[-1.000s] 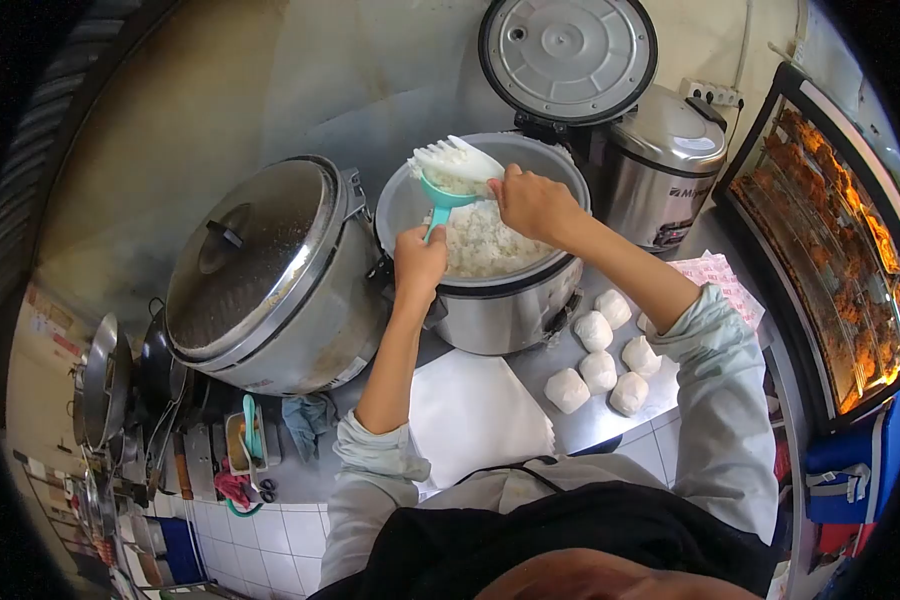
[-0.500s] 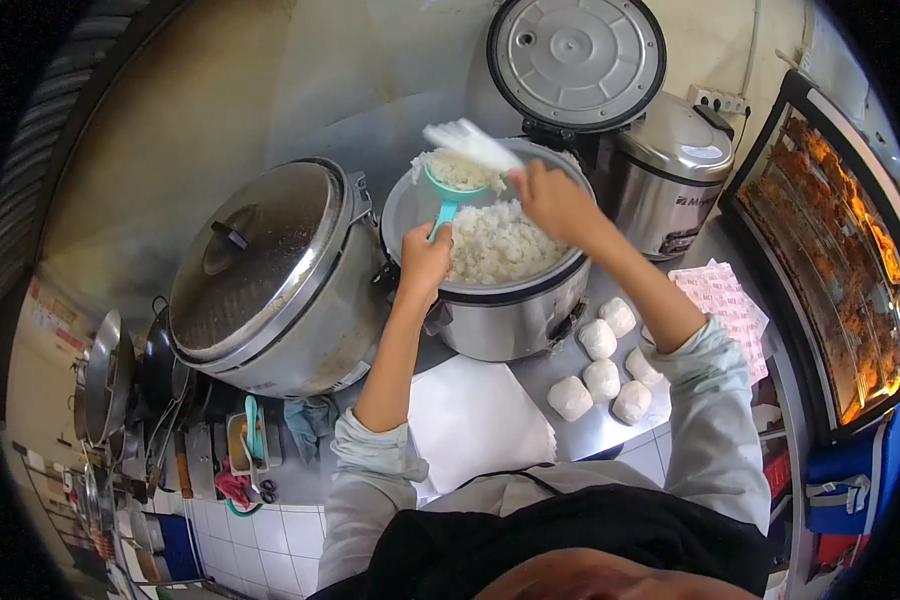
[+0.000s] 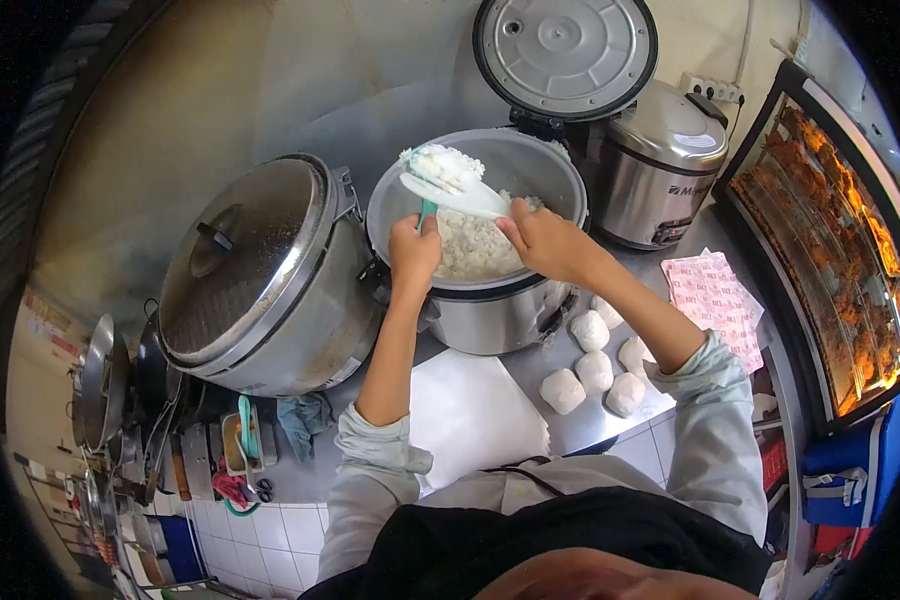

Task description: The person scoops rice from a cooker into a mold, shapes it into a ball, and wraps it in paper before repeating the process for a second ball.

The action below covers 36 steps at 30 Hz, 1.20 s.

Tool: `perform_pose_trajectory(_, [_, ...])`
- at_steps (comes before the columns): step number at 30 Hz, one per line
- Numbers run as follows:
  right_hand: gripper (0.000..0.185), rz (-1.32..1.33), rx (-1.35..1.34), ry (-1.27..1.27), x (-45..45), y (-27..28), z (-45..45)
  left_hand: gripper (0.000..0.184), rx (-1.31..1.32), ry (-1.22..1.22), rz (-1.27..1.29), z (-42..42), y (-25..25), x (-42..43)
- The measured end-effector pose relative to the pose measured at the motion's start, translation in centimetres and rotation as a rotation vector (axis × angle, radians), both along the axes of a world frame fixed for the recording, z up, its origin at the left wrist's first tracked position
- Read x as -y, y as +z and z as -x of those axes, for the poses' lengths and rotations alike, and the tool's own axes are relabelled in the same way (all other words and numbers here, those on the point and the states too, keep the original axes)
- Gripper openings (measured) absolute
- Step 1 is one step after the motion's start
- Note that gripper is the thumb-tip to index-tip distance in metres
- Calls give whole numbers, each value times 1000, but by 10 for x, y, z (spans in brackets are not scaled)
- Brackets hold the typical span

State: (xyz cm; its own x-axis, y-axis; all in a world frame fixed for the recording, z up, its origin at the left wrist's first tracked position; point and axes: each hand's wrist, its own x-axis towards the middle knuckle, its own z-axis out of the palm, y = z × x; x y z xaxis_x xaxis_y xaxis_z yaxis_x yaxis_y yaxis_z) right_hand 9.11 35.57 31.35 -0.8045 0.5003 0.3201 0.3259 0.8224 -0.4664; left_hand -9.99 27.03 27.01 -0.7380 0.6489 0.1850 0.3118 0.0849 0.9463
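My left hand [image 3: 414,247] is closed round the handle of a teal scoop [image 3: 428,212], held over the open rice cooker [image 3: 480,325]. White rice [image 3: 452,163] is heaped on the scoop, whose bowl is mostly hidden. In my right hand [image 3: 550,240] is a white paddle [image 3: 478,201], its blade lying against the near side of the heaped rice. Below both tools, more loose rice [image 3: 475,245] fills part of the pot. Several white wrapped bundles [image 3: 594,372] sit on the metal counter to the right of a stack of white paper [image 3: 475,410].
A large lidded cooker [image 3: 260,270] stands at the left. Behind the pot are its raised lid [image 3: 560,55] and another steel cooker [image 3: 660,160]. Pink printed paper [image 3: 712,305] lies right, near a glass food display [image 3: 820,260]. A small tray [image 3: 242,440] is at the lower left.
The paddle has come down from above the scoop to its near side, and my right hand has moved slightly lower. The rice on the scoop now looks more heaped.
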Motion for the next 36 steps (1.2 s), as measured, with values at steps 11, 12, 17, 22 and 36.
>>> perform_pose_trajectory(11, [41, -88, -28, -176, -1, 3, -12, 22, 323, -114, -43, 1, 32, 33])
perform_pose_trajectory(12, [41, -84, -32, -172, -5, -3, -5, 20, 363, -184, -33, 1, 27, 36])
perform_pose_trajectory(17, [42, -252, -40, -176, -30, -3, 19, 19, 403, -235, -26, -6, 31, 49])
perform_pose_trajectory(22, [46, -263, -24, -206, -61, 10, 27, 21, 434, -258, -63, -11, 38, 53])
perform_pose_trajectory(36, [49, -280, -5, -206, -85, -3, 57, 23, 257, -178, -18, -23, 34, 48])
